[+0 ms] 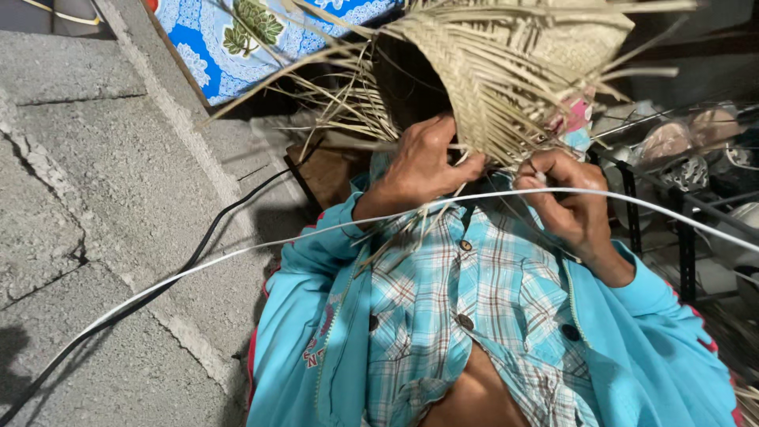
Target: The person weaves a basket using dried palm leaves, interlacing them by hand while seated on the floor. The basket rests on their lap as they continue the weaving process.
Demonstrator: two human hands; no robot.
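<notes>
2 bare hands work at the lower edge of a half-woven basket of pale dry strips [506, 55], viewed from the head camera looking down the person's chest. At far left, a grey concrete block wall [95, 198] fills the frame, with mortar joints running across it. A black cable [198, 253] and a white cable [237, 255] cross the wall diagonally; the white one continues rightward, passing in front of both wrists. At top left of centre lies a blue patterned cloth [237, 39] with white and green motifs. Below it, a brown wooden piece [328, 170] sits just beside the left forearm. The left hand [423, 162] is clenched around loose strips at the basket's open edge, fingers curled and thumb pressed to the weave. The basket itself is held up near the top centre of the view, its unwoven ends fanning outward and downward. The right hand [565, 202] pinches several thin strips just beneath the basket rim, fingers closed on them. Both arms wear a turquoise jacket [316, 332] over a checked shirt [474, 300]. At far right, a dark metal rack [688, 245] holds indistinct pale items.
</notes>
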